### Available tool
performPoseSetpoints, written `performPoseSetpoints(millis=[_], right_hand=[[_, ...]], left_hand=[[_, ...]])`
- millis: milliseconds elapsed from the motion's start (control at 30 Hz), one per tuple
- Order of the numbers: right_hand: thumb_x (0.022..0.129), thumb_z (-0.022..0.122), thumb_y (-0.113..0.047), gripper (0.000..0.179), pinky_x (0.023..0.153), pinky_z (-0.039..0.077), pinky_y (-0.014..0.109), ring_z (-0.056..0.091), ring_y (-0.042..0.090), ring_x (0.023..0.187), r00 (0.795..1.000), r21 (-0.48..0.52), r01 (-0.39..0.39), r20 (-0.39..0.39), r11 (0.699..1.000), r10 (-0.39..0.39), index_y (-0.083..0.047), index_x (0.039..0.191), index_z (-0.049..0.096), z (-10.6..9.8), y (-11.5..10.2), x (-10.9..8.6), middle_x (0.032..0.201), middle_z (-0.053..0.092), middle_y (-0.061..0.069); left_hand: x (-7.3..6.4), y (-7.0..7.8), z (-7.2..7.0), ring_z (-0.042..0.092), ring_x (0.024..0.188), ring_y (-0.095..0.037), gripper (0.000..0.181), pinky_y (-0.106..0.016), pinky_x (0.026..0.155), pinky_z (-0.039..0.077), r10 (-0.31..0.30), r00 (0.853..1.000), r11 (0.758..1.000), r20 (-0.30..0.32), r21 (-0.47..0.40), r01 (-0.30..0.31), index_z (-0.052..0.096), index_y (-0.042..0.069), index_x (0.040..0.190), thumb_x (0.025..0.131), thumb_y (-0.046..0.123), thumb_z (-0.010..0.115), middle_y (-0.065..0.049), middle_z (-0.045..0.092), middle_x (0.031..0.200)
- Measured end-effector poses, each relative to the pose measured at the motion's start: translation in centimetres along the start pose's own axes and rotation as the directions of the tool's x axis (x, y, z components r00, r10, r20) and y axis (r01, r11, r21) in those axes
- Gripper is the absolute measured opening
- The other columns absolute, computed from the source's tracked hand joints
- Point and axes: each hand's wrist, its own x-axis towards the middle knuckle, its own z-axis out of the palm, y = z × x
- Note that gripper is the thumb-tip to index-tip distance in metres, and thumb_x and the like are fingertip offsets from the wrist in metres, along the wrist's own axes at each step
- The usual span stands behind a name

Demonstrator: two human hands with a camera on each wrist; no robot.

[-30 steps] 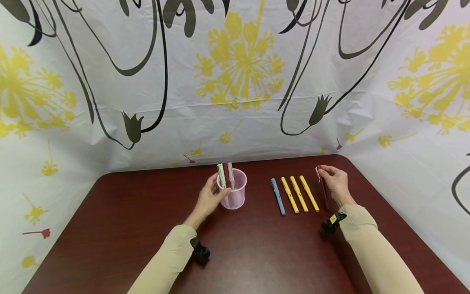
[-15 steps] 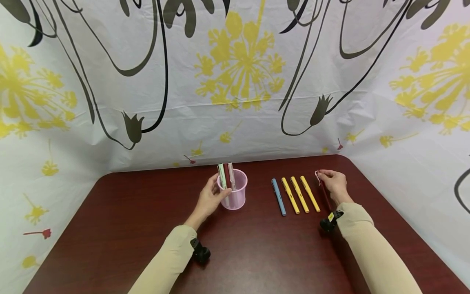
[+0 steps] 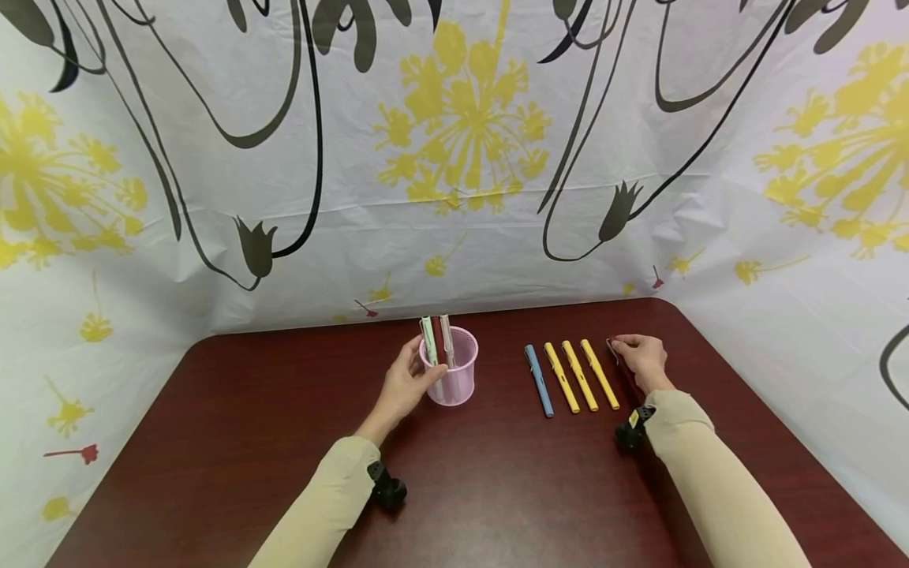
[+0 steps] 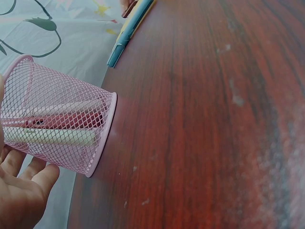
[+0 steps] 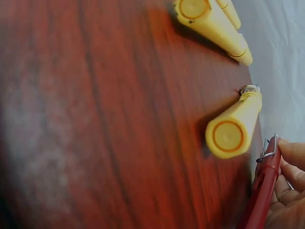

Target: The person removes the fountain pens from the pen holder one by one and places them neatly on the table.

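Note:
My left hand [image 3: 403, 388] holds the pink mesh pen cup [image 3: 463, 384], thumb on the near side and fingers round the left. Inside the upright cup lean a pale green pen [image 3: 429, 341], a dark red pen [image 3: 439, 339] and a whitish pen [image 3: 447, 341]. At the right, my right hand [image 3: 642, 360] pinches another red pen [image 5: 265, 194] near its clip end, low over the table. Most of that pen is hard to see against the dark wood in the head view. A yellow pen [image 5: 233, 129] lies just beside it.
Left of the right hand, a blue pen [image 3: 540, 382] and three yellow pens [image 3: 579, 377] lie in a row on the dark red-brown table [image 3: 483, 489]. A patterned white cloth [image 3: 341, 197] hangs behind the table. Each wrist carries a small black camera [image 3: 387, 485].
The right hand has come down and slightly toward me, lowering the red pen to the table beside the yellow pens. The left hand and the cup have stayed in place.

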Motion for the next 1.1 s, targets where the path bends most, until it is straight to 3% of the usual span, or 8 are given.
performPoseSetpoints(millis=[200,500,800,1100], right_hand=[[0.095,0.055,-0.021,0.034,0.068,0.046,0.035,0.050,0.036,0.100,1.000,-0.061,0.003,-0.018,0.998,-0.004,0.004,0.116,0.063,0.56,-0.24,0.18,0.122,0.057,0.025],[0.094,0.057,-0.018,0.029,0.063,0.043,0.033,0.052,0.035,0.093,0.997,-0.107,0.060,-0.048,0.992,-0.065,0.005,0.111,0.065,0.88,-0.60,-0.22,0.109,0.063,0.025],[0.093,0.058,-0.016,0.028,0.076,0.047,0.044,0.050,0.039,0.103,0.995,-0.120,0.078,-0.058,0.990,-0.085,0.005,0.110,0.065,1.02,-0.41,-0.17,0.114,0.061,0.026],[0.093,0.057,-0.016,0.028,0.085,0.044,0.051,0.048,0.041,0.106,0.995,-0.131,0.078,-0.050,0.988,-0.085,0.006,0.109,0.066,0.97,-0.31,-0.14,0.113,0.061,0.026]], left_hand=[[-0.01,0.02,0.00,0.038,0.131,-0.042,0.067,-0.052,0.108,0.033,-0.002,1.000,1.000,-0.002,0.005,0.002,0.032,-0.005,0.141,0.086,0.007,0.068,-0.030,0.039,0.141],[0.14,-0.21,0.01,0.039,0.130,-0.042,0.067,-0.052,0.108,0.033,-0.005,1.000,1.000,-0.003,-0.006,0.005,0.032,-0.005,0.141,0.085,0.004,0.068,-0.031,0.040,0.140],[0.14,-0.31,-0.02,0.040,0.129,-0.043,0.066,-0.052,0.107,0.034,0.011,1.000,1.000,0.000,-0.012,-0.011,0.032,-0.007,0.140,0.085,0.003,0.067,-0.031,0.040,0.139],[0.09,-0.10,0.00,0.039,0.130,-0.043,0.065,-0.052,0.108,0.033,0.014,1.000,1.000,0.001,-0.003,-0.014,0.032,-0.008,0.140,0.085,0.003,0.067,-0.032,0.040,0.139]])
